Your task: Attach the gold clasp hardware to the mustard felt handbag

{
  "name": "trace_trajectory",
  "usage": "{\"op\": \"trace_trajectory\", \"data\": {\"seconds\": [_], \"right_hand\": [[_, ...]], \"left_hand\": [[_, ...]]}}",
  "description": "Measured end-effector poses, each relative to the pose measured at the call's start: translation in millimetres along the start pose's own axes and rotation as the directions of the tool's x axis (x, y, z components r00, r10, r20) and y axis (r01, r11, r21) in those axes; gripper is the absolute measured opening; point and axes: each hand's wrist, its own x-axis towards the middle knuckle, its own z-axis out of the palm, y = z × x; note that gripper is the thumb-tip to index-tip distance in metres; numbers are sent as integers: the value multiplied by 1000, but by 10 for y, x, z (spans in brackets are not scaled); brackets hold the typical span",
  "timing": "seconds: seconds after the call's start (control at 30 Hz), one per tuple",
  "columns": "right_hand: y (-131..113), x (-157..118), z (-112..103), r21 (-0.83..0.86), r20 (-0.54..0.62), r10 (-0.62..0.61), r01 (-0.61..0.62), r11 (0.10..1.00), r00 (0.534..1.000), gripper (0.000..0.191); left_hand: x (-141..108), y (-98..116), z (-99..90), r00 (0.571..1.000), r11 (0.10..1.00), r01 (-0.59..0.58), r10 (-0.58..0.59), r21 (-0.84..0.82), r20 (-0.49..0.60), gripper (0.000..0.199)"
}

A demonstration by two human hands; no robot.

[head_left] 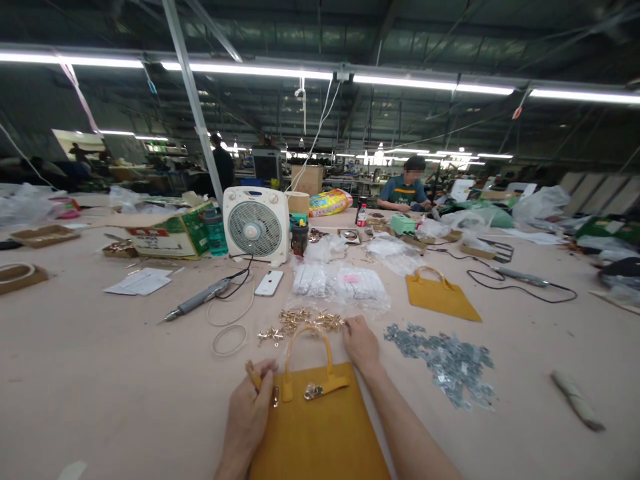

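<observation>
A mustard-yellow bag panel (320, 427) with an arched handle (327, 343) lies on the table before me. My left hand (250, 407) is closed at its upper left edge, thumb and fingers around a short yellow strap (253, 375) that sticks up. Beside the thumb is a small shiny metal fitting (275, 397); another metal clasp (313, 391) sits on a strap right of the handle's base. Past the handle lies a pile of small gold-coloured metal fittings (295, 321). My right hand (361, 340) touches the pile's right end, fingertips pinched together; what they hold is too small to see.
Flat silver metal pieces (455, 363) are heaped at right, near a second yellow panel (443, 297). A grey electric screwdriver (197, 300), phone (269, 283), plastic bags (340, 285) and fan (256, 227) lie beyond. A rolled cloth-like bundle (577, 400) lies far right. A person (405, 190) sits opposite.
</observation>
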Motion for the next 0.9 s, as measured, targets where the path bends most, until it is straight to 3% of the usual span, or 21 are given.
{"op": "trace_trajectory", "data": {"seconds": [0.23,0.37,0.53,0.73,0.9], "right_hand": [[18,-109,-74,45,-1,-36,36,998,999,14],[28,-102,-88,74,23,-64,62,995,998,25],[63,-109,-130,87,37,-57,53,995,998,14],[0,-85,-126,51,50,-15,12,999,999,22],[-23,-64,-127,55,60,10,-13,998,998,17]], "left_hand": [[-30,40,-22,995,998,39,-43,-53,-85,48],[-40,53,-12,997,998,47,-49,-31,-60,47],[-37,66,-4,998,999,42,-42,11,-56,47],[-65,47,9,999,999,32,-31,26,-13,46],[-86,21,0,1000,1000,9,-9,22,9,44]]}}
